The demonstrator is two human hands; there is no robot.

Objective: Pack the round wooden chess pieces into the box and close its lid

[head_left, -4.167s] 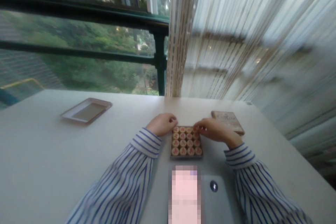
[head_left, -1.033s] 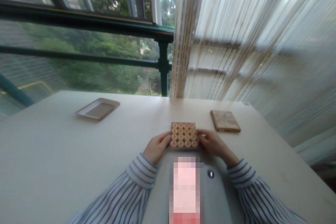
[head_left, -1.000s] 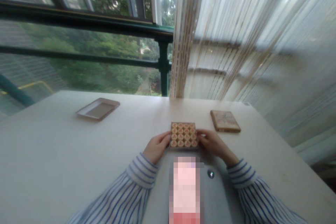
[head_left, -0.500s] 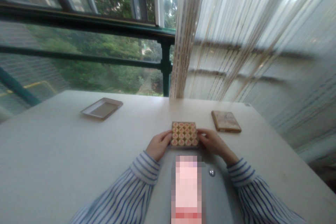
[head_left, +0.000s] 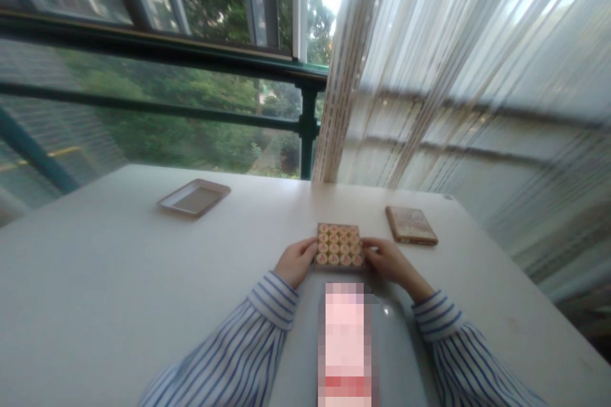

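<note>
Between my two hands is a small square box of Chinese chess pieces (head_left: 340, 245), round pale discs with red characters set in even rows. My left hand (head_left: 296, 261) grips the left side of the box, thumb and fingers closed at its edge. From the other side my right hand (head_left: 389, 262) holds the right edge, fingers bent against it. The fingers under and behind the box are hidden. Both wrists come out of blue-and-white striped cuffs.
On the white table (head_left: 119, 286), a shallow tray (head_left: 195, 198) lies at the back left. A flat brown box (head_left: 411, 225) lies to the right, beyond my right hand. A string curtain (head_left: 348, 76) and a green railing (head_left: 309, 121) stand behind the table.
The whole view has shifted slightly, so things appear a little further right. My hands keep the same hold on the box of chess pieces.
</note>
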